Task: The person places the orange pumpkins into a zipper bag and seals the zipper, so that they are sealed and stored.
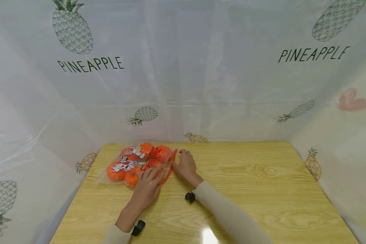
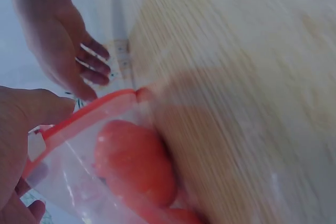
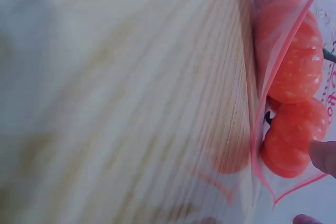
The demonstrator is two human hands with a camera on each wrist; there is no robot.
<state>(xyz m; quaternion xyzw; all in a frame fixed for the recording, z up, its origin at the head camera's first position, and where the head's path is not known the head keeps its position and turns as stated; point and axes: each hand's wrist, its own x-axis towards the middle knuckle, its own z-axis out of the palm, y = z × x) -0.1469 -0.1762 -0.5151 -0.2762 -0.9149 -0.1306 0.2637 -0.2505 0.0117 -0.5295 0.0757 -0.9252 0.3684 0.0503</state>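
Note:
A clear zip bag point(image 1: 144, 162) with cartoon prints and red lettering lies at the left back of the table. Inside are several small orange-red pumpkins point(image 3: 291, 69), ribbed and with dark stems. The bag's red-edged mouth point(image 2: 100, 103) faces right and gapes in the right wrist view. My left hand point(image 1: 148, 186) grips the near part of this mouth, its thumb and fingers on either side of the plastic. Beside the far part of the mouth is my right hand point(image 1: 186, 166), fingers apart and loosely bent, with nothing held between them.
The light wood table point(image 1: 247, 183) stretches to the right and toward me. White sheeting point(image 1: 195, 81) with pineapple prints rises behind it and along both sides. A black wrist device point(image 1: 190, 197) sits at my right cuff, another point(image 1: 138, 228) at my left.

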